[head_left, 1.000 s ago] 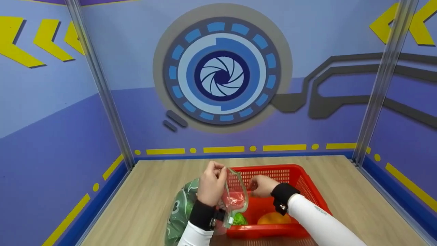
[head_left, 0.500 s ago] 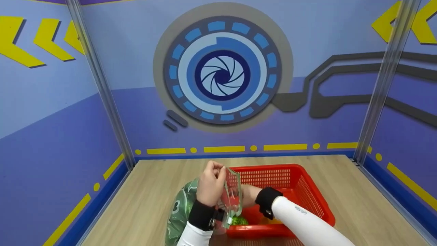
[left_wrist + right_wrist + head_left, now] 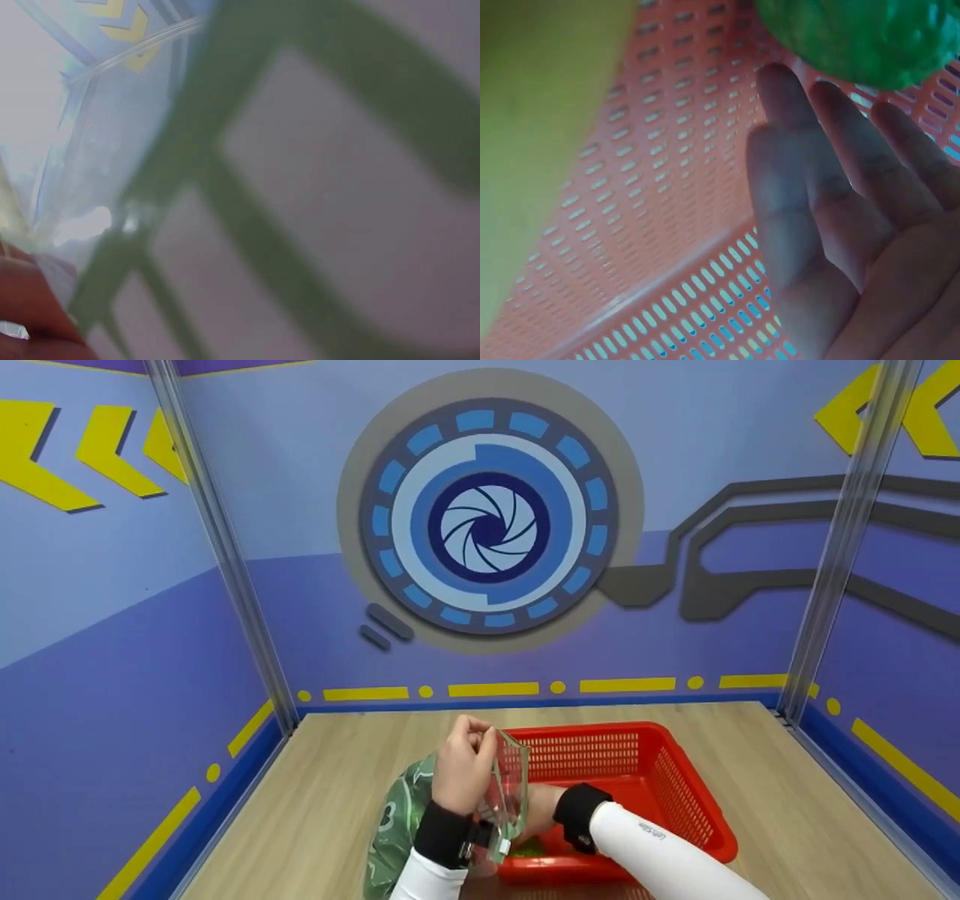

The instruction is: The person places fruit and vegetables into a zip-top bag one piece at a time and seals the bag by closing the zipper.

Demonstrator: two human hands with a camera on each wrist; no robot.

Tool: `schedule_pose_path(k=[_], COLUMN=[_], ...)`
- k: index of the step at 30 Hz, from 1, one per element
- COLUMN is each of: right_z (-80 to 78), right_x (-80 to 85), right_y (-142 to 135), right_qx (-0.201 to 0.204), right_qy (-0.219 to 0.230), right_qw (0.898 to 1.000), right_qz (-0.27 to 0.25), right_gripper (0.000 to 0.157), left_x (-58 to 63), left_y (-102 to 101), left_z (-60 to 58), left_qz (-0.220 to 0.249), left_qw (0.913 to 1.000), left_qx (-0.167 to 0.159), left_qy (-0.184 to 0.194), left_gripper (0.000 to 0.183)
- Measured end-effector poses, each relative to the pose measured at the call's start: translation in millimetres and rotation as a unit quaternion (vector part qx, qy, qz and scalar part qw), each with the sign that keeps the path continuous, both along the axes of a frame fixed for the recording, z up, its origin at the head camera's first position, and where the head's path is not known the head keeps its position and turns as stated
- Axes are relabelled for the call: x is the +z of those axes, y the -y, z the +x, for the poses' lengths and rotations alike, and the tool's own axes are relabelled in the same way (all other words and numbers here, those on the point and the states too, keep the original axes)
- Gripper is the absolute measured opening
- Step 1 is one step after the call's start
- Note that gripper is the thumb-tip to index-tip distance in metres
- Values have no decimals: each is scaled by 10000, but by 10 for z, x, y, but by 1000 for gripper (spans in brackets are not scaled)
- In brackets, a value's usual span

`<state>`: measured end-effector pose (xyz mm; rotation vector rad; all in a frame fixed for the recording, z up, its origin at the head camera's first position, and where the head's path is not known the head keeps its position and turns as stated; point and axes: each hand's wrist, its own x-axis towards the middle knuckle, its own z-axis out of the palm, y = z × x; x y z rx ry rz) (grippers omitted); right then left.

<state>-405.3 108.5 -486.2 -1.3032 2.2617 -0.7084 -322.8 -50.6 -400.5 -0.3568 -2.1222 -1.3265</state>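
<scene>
My left hand [image 3: 460, 772] pinches the mouth of a zip bag [image 3: 405, 817], see-through with green print and a white slider. The bag's opening faces right, toward the red basket. In the left wrist view the green print fills most of the frame, with part of the fingers [image 3: 34, 296] at the lower left. My right hand [image 3: 540, 806] reaches down into the basket, partly behind the bag's rim. In the right wrist view its fingers are extended, fingertips close under a bumpy green vegetable [image 3: 870, 37]. That hand holds nothing visible.
The red plastic basket [image 3: 592, 871] has slotted walls and stands on the wooden table [image 3: 322, 780]. A large yellow-orange rounded thing [image 3: 540, 112] lies in it, hidden by the right arm in the head view. Printed panels [image 3: 300, 622] enclose the table.
My right hand has moved left and lower into the basket, toward the green vegetable, its arm now covering the orange thing. The left hand has kept its grip on the bag.
</scene>
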Motion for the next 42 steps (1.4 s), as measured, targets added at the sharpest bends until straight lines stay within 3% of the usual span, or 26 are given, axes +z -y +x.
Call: schedule_pose_path(k=[5, 11, 19, 22, 25, 29, 35, 42], right_z=[105, 168, 183, 172, 146, 110, 42, 65], right_x=[18, 60, 66, 82, 92, 106, 245, 648], right_y=[-33, -85, -191, -247, -303, -405, -574, -677], right_qx=[-605, -1235, -1735, -1943, -2046, -2174, -2577, -2709], right_qy=[497, 1066, 1809, 1402, 588, -121, -84, 125], right_qw=[9961, 9819, 9674, 9704, 9769, 9760, 9655, 9510], right_qz=[395, 957, 374, 305, 192, -69, -362, -1485], right_gripper=[50, 44, 38, 38, 46, 53, 46, 51], left_x=[-8, -14, -16, -11, -5, -2, -8, -11], left_y=[-1, -1, -4, -7, -8, -9, -11, -22], left_z=[-7, -2, 5, 5, 9, 8, -3, 2], left_qz=[-21, -42, 2, 52, 89, 91, -12, -118], left_qw=[9999, 9999, 10000, 10000, 9999, 9999, 10000, 9999], left_qx=[-10, -4, -9, -12, -39, -61, -56, 25], left_qy=[-105, -152, -6, 43, 73, 35, -58, -1], left_gripper=[4, 5, 4, 4, 5, 5, 5, 3])
